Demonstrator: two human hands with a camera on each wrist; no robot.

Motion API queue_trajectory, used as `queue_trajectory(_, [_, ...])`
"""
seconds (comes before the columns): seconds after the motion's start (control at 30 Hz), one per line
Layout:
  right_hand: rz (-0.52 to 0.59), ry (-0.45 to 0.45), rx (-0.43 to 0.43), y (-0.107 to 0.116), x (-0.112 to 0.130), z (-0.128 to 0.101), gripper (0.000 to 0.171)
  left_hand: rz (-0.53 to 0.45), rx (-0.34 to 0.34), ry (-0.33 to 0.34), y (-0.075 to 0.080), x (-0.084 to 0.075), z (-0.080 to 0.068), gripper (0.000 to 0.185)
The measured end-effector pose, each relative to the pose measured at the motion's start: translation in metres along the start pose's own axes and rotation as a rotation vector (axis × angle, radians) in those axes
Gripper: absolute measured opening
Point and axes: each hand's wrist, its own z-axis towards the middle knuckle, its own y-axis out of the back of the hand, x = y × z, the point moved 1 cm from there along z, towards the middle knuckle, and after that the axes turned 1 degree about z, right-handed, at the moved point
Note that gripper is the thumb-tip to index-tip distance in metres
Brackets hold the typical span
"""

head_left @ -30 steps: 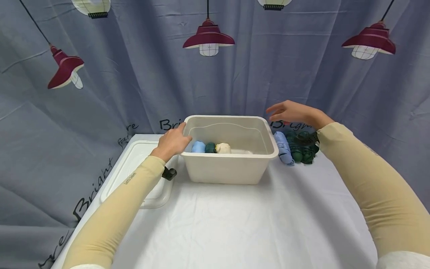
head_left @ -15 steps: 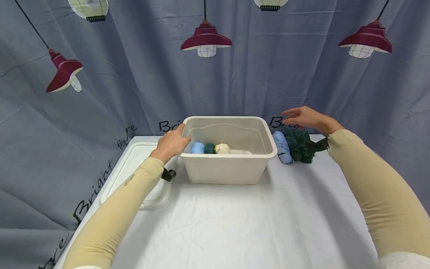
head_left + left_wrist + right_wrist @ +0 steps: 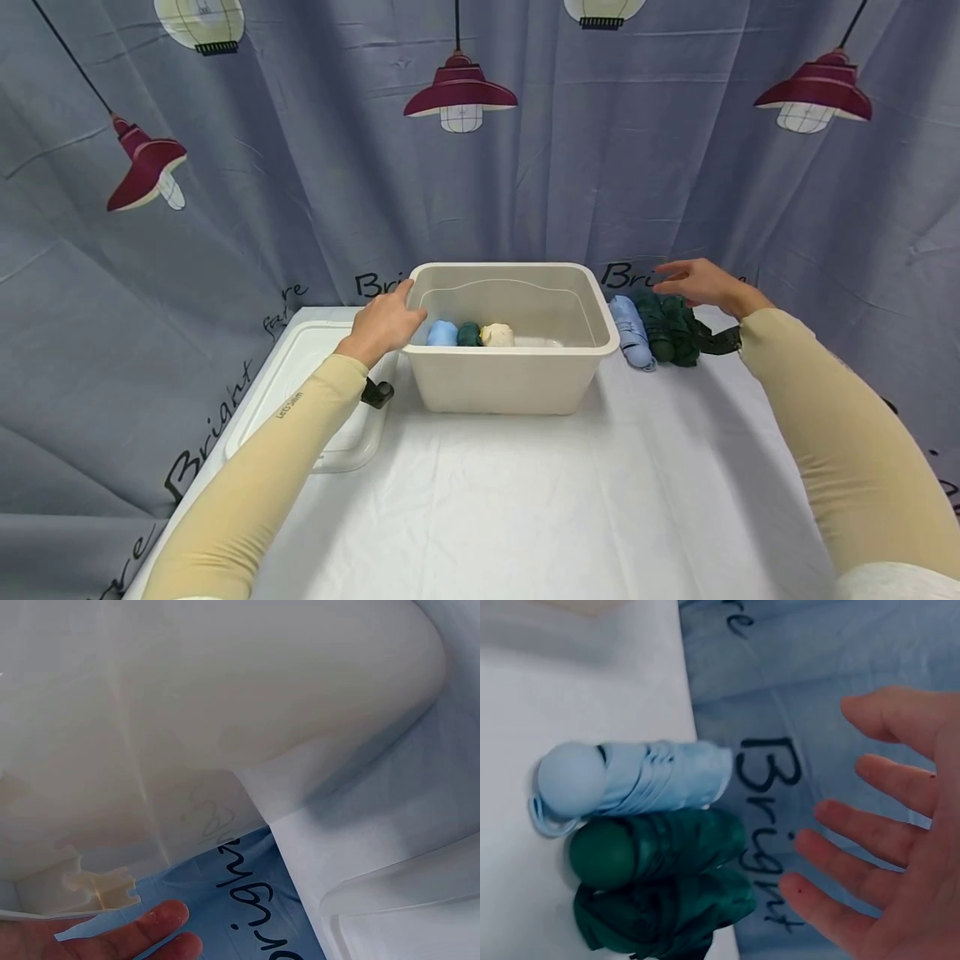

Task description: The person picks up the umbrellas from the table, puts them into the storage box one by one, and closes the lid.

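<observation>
My left hand [image 3: 381,327] holds the left rim of a white plastic storage bin [image 3: 510,383]. Its fingertips [image 3: 161,921] show outside the wall, below the rim, in the left wrist view. A light blue folded umbrella [image 3: 632,332] lies right of the bin, alongside two dark green folded umbrellas [image 3: 660,847], [image 3: 664,911]. Over and behind these, my right hand [image 3: 708,285] hovers with spread fingers, touching nothing. Inside the bin, rounded ends of a light blue bundle [image 3: 442,333], a dark green one [image 3: 469,334] and a cream one [image 3: 498,335] show; their lower parts are hidden.
A white lid [image 3: 300,375] lies flat left of the bin, partly under my left forearm. White cloth covers the table [image 3: 525,500]. A grey-blue printed curtain [image 3: 337,167] hangs right behind the table's back edge.
My right hand has moved right and down from beside the bin's right rim to the green umbrellas. The left hand and bin have kept their places.
</observation>
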Motion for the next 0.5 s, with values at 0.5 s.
queue_trajectory(0.5, [-0.048,-0.056,-0.119,-0.020,-0.039,0.017,0.064,-0.014,-0.011,0.004,-0.001,0.001,0.000,0.072])
